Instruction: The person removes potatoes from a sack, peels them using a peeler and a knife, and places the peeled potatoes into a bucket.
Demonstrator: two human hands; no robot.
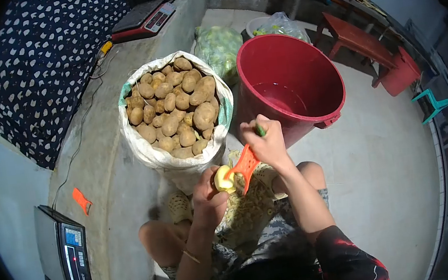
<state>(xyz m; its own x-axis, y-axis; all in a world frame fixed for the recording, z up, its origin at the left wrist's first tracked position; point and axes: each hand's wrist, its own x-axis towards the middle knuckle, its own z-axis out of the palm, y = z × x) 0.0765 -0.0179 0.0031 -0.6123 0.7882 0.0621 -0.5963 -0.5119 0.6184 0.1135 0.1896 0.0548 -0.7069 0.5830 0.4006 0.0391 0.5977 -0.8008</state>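
My left hand (210, 196) is closed around a potato (224, 179) whose visible side is peeled and pale yellow. In my right hand (267, 142) is an orange peeler (246, 164), its green handle end showing above my fist. The peeler's head is at the potato, though I cannot tell whether the blade touches it. Just beyond my hands stands a white sack (142, 147), its rim rolled down, full of unpeeled brown potatoes (176, 109). Peelings (245, 210) lie in a heap below my hands, between my legs.
A large red bucket (315, 68) stands right of the sack, a bag of green produce (218, 46) behind. On the left ledge are another orange peeler (82, 200) and a scale (74, 256); a red scale (144, 21) sits farther back. A red bench (356, 36) stands at right.
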